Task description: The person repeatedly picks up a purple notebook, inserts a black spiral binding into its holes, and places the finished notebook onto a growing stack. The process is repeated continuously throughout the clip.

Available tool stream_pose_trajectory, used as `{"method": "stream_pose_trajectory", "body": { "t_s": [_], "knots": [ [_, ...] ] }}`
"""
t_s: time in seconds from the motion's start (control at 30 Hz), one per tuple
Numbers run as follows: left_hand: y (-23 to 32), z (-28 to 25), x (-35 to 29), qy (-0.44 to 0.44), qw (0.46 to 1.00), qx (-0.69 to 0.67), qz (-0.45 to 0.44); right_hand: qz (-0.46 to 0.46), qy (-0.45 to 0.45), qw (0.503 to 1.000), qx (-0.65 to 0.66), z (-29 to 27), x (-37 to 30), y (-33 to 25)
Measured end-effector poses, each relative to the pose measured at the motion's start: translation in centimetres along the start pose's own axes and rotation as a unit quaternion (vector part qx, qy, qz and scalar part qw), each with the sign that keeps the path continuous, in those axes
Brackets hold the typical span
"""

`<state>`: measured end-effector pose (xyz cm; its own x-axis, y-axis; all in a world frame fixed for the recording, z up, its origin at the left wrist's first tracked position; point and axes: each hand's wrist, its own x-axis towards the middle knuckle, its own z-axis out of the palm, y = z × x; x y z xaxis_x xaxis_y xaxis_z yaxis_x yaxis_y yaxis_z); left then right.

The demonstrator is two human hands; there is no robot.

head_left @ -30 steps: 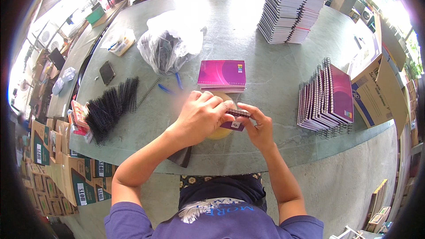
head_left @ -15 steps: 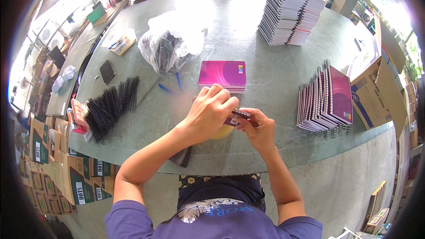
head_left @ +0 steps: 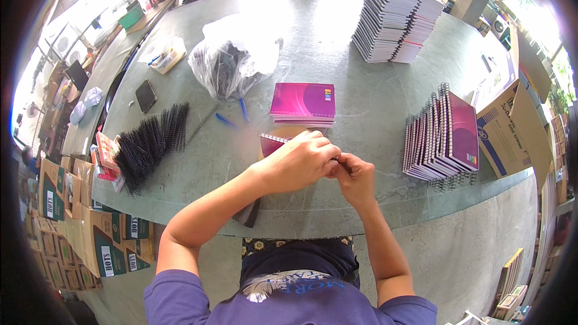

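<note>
Since a second ago, both hands have closed in tighter over the small pink notebook [head_left: 272, 142], hiding most of it. I see the grey tabletop [head_left: 337, 48] spread beyond them. Beyond my right hand [head_left: 356, 176] stands a tall notebook stack [head_left: 394, 18]; to its right, upright bound notebooks [head_left: 445, 135]. Left of my left hand [head_left: 301, 159] lie black spiral coils [head_left: 147, 144]. Fingers of both hands curl shut, pinching the notebook's edge together.

Single head view — looks steeply down, close over table [head_left: 361, 42] edge.
</note>
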<state>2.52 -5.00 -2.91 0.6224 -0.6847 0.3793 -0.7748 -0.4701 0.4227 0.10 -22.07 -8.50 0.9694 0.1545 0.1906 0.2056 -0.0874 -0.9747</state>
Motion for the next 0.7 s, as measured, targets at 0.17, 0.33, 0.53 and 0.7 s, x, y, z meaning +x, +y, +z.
{"method": "stream_pose_trajectory", "body": {
  "t_s": [0.17, 0.33, 0.53, 0.7],
  "knots": [
    [-0.2, -1.2, 0.3, -0.063, 0.993, -0.067, -0.072, 0.049, 0.014, 0.993, 0.108, 0.1, 0.1, 0.6],
    [-0.4, 0.0, 0.1, -0.007, 1.0, -0.027, 0.0, 0.008, 0.004, 0.999, -0.037, -0.2, 0.1, 0.7],
    [0.2, 0.0, 0.0, 0.036, 0.999, -0.009, -0.027, -0.024, 0.044, 0.999, -0.004, 0.6, -0.7, 0.7],
    [0.4, -1.8, -0.4, 0.091, 0.992, 0.084, -0.009, -0.018, 0.024, 0.999, 0.026, 1.2, 0.6, 0.8]
  ]
}}
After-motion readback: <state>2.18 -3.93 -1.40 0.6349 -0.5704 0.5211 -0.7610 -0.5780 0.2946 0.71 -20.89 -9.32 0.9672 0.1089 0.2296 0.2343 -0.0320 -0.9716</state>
